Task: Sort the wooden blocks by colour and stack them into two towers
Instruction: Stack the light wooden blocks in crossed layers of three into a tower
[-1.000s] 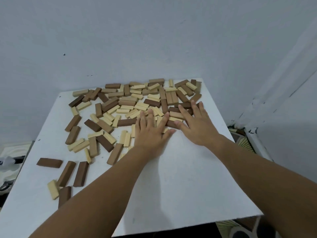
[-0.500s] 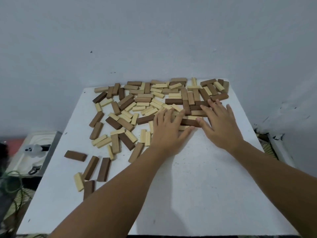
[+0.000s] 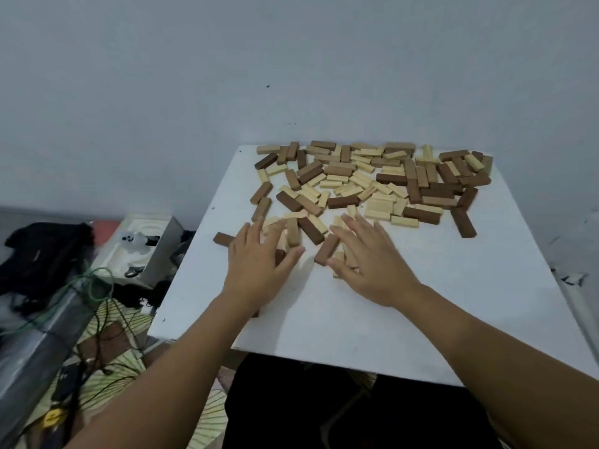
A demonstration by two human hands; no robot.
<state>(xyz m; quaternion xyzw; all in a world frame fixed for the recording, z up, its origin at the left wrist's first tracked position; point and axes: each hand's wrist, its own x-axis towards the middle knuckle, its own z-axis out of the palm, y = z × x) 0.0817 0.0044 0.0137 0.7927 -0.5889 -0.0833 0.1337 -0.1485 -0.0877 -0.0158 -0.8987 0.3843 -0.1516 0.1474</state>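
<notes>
**Both hands flat on scattered blocks**

Wooden blocks (image 3: 372, 183), dark brown and pale mixed, lie loose across the far half of the white table (image 3: 421, 303); no towers. Left hand (image 3: 256, 267) rests on blocks at the pile's near-left edge, fingers spread straight, gripping nothing. Right hand (image 3: 372, 264) lies just right of it, fingers straight, covering pale blocks beside a dark block (image 3: 326, 249).

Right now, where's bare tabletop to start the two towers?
Free: the near half of the white table, between both hands and the front edge, and the right strip beside the lone dark block. Crowded: the far half, covered by mixed wooden blocks.
</notes>
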